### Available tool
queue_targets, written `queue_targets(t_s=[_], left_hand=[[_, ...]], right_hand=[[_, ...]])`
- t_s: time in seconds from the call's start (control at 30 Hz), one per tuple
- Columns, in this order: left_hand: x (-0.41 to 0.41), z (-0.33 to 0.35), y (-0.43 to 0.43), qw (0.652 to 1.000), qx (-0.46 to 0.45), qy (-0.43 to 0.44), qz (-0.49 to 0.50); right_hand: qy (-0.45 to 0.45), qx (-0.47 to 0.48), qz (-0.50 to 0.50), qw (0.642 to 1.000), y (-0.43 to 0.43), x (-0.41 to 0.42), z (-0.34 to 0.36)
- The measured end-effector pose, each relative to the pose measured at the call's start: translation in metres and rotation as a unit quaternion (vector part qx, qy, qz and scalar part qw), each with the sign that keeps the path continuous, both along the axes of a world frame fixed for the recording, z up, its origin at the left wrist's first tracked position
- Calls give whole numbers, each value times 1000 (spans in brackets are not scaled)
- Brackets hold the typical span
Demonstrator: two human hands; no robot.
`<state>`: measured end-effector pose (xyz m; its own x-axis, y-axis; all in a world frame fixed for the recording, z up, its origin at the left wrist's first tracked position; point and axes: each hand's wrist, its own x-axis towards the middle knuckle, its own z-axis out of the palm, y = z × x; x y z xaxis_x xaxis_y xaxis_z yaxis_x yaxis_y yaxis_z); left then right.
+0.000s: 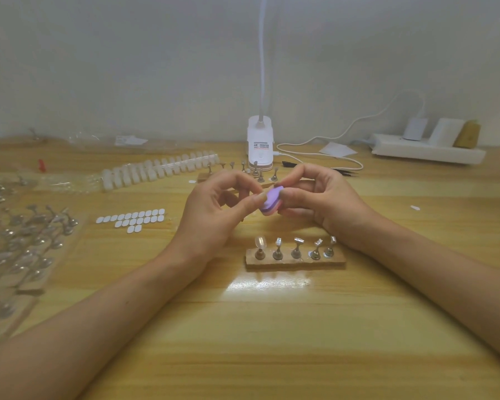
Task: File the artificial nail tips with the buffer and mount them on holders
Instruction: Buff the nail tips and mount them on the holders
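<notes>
Home nail-craft desk [272,327] (clip lamp [260,144], holders [296,249]).

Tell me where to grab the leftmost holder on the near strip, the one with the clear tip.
Probably pinch the leftmost holder by its thin stem, below the clear tip, coming in from the left end of the strip. That side is open. The next holder stands close on its right, and gripping the mounted tip itself could knock it loose.

Forearms angle inward to the buffer [270,201], where the right hand [321,197] grips its right side with curled fingers and the left hand [218,210] pinches a nail tip [261,196] against its left side.
</notes>
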<state>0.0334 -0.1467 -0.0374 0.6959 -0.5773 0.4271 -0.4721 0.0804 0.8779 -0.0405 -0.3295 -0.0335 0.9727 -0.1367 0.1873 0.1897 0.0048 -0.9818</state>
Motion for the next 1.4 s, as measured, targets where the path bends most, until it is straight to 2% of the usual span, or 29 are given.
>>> queue_targets(t_s=[0.13,0.17,0.27,0.4,0.53,0.63,0.77,0.9,1.0,1.13,1.23,1.33,1.4], left_hand=[[0,0,0,1000,-8,6,2],[0,0,0,1000,-10,6,3],[0,0,0,1000,-11,-1,9],[0,0,0,1000,-2,-11,10],[0,-1,1,1000,-7,-11,16],[0,0,0,1000,-5,-18,11],[0,-1,0,1000,-5,-24,11],[1,-1,0,1000,-2,-21,15],[1,-1,0,1000,-1,-20,16],[0,0,0,1000,-10,-11,10],[0,0,0,1000,-4,-18,9],[0,-1,0,1000,-4,-11,12],[1,-1,1,1000,-10,-5,23]], right_hand=[[-19,60,-51,997,-1,0,0],[-12,57,-41,997,-1,0,-1],[14,-29,20,999,4,-2,-1],[-7,55,-35,998,-1,-1,1],[17,-24,16,999,3,-1,-2],[-6,57,-34,998,-2,1,0],[5,-15,26,1000,1,0,-1],[-18,63,-44,997,-4,2,-1],[4,3,14,1000,-2,1,-2],[-19,68,-31,997,-5,4,-4],[-9,37,6,999,-7,3,-4],[-19,45,-15,999,-7,4,-4],[-14,12,7,1000,-6,4,-4]])
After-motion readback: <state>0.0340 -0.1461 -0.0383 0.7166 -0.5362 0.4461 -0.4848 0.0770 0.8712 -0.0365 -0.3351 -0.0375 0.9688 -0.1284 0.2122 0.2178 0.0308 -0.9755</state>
